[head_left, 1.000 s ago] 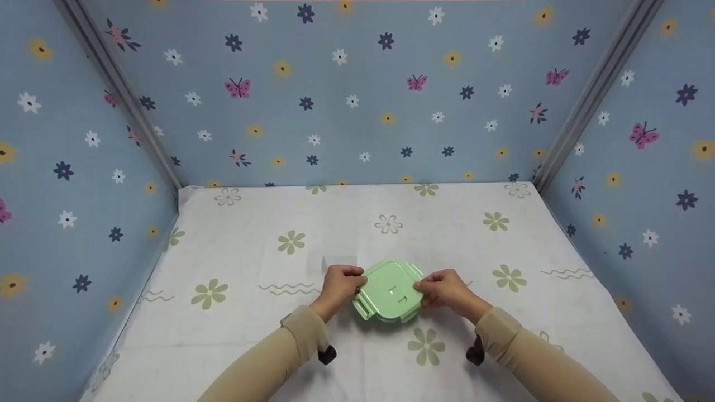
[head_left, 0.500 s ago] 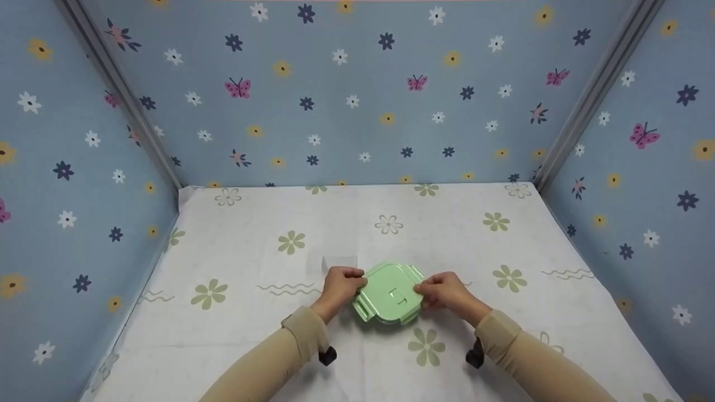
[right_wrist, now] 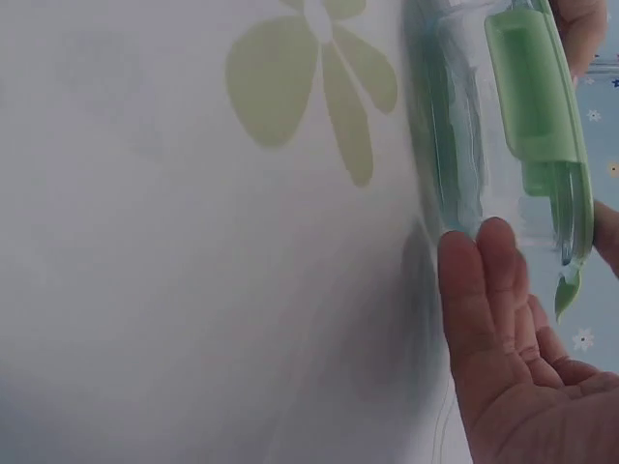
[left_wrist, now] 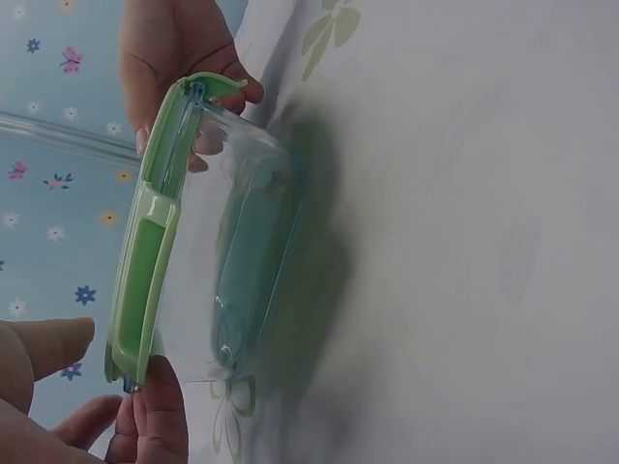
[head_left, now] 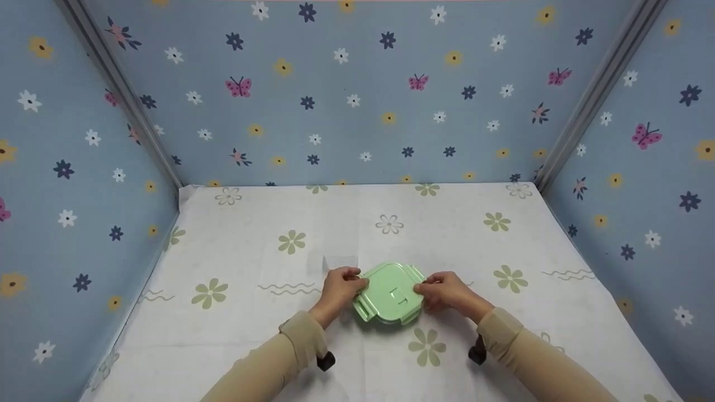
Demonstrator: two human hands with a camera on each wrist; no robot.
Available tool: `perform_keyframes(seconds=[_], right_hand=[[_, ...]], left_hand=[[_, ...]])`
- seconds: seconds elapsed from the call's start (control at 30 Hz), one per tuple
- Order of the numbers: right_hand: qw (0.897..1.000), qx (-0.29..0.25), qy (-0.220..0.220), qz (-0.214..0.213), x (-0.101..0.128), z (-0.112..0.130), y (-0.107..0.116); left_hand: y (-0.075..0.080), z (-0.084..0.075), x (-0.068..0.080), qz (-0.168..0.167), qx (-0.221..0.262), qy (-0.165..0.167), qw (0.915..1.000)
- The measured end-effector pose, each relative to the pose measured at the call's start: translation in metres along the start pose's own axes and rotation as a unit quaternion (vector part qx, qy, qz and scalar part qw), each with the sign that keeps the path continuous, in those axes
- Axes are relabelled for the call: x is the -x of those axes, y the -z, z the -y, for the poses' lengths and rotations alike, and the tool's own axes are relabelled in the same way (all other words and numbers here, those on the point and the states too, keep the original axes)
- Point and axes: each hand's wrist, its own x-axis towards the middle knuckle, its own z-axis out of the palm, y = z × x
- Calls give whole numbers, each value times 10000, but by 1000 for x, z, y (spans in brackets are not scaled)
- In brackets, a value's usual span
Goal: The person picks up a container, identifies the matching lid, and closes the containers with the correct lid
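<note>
Both hands grip a clear container with a green plastic snap-on lid (head_left: 389, 292) from the head view, left hand (head_left: 338, 289) and right hand (head_left: 444, 290) clasping opposite sides as it sits on the white flower-print tablecloth (head_left: 251, 329). Left wrist view shows fingertips (left_wrist: 160, 406) curled at the lid's edge. Right wrist view shows fingers (right_wrist: 484, 290) against the clear wall.

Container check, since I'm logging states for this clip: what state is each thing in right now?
Green lid: sitting on the clear container, side flaps flipped out.
Clear container: upright on the tablecloth, nothing visible inside.
Left hand: fingers curled on the lid's left edge.
Right hand: fingers curled on the lid's right edge.
</note>
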Motion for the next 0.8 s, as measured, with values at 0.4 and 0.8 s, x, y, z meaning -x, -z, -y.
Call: perform_keyframes(seconds=[0.4, 0.8], right_hand=[[9997, -229, 62, 71, -18, 11, 0], [9997, 187, -107, 102, -36, 24, -8]], left_hand=[[5, 7, 18, 89, 386, 435, 9983], [4, 10, 32, 295, 803, 574, 9947]])
